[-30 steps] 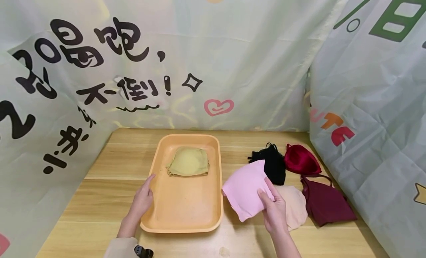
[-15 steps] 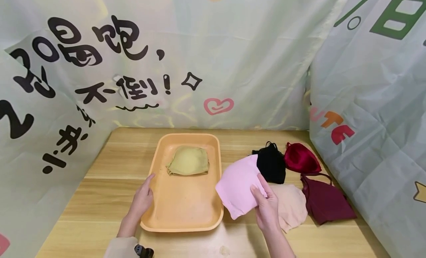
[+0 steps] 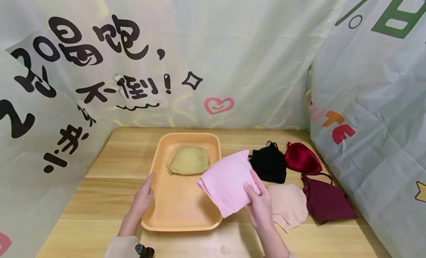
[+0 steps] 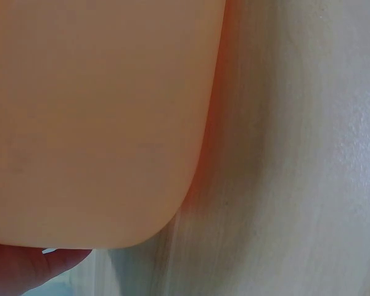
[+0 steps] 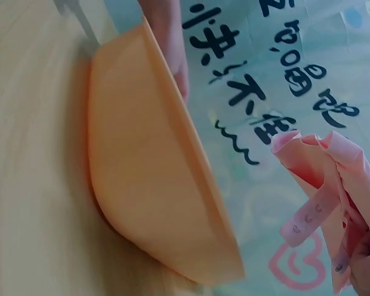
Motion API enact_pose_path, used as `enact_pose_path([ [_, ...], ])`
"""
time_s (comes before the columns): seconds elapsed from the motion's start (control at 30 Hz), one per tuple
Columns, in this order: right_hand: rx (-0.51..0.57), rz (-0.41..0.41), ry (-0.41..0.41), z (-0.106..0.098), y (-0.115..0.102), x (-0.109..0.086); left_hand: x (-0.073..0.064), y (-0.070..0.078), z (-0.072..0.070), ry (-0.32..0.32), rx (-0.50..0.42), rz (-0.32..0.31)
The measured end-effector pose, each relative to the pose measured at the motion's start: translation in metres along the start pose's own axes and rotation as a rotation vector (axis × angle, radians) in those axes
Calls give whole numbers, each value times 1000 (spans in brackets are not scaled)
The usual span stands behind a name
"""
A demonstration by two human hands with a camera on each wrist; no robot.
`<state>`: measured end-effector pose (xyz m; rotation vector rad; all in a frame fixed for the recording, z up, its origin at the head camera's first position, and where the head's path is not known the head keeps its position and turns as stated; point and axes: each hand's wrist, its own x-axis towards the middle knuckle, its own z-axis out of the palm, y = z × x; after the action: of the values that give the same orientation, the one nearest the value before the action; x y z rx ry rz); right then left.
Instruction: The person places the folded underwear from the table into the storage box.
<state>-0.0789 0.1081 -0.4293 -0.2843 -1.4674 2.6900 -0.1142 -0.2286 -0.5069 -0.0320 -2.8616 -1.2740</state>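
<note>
My right hand pinches a folded pink bra by its right side, thumb on top. The bra is held above the right rim of an orange tray, partly over the tray. In the right wrist view a strip with eyelets hangs from the pink bra. My left hand grips the tray's left rim; its fingers are partly hidden in the left wrist view. A folded olive-yellow bra lies in the tray's far half.
Right of the tray on the wooden table lie a black bra, a red satin bra, a beige garment and a maroon bra. Printed cloth curtains stand behind and at both sides.
My right hand has carried the pink bra leftward, from beside the tray to over its right rim. More of the beige garment shows. The left hand and tray have stayed put.
</note>
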Motion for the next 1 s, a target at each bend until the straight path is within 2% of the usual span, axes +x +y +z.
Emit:
enact_pose_path([
  [0.33, -80, 122, -7, 17, 28, -7, 0, 1, 0, 11, 6, 9],
  [0.57, -80, 138, -73, 29, 47, -14, -1, -1, 1, 10, 15, 26],
  [1.0, -83, 178, -162, 46, 75, -25, 1, -2, 2, 25, 28, -3],
])
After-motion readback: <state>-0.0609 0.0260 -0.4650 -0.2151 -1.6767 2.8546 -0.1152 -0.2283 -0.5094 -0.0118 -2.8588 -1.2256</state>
